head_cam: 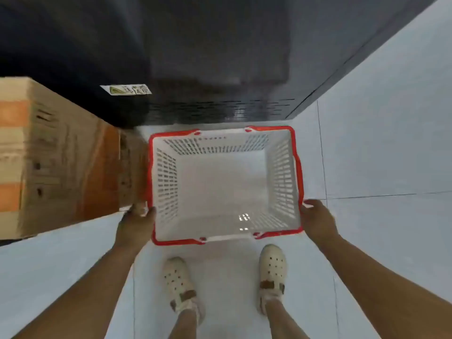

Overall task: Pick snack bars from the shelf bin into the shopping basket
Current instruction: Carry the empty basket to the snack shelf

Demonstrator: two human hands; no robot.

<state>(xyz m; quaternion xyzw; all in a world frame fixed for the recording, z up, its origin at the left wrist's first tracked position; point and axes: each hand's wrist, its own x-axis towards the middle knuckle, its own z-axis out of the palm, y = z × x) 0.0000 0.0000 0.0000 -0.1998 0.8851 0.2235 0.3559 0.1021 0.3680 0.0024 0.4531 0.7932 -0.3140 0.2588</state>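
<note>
I have my left hand [137, 223] and right hand [318, 219] gripping opposite sides of the basket [166, 182].

A pale tiled floor [381, 148] is seen across the lower and right parts of the view, and thin dark joints are visible between the tiles. A large cardboard box [63, 157] is set on the floor at the left; orange bands [12, 113] are carried on the face nearest the left edge. A dark cabinet [215, 52] is located beyond the box and fills the upper part of the view. Rows of narrow slots [220, 108] are cut along its lower edge, and a small white label [126, 89] is fixed left of centre. Two cream perforated shoes are planted on the floor, the left shoe [178, 282] and the right shoe [272, 267], each fitted with a brown strap
</note>
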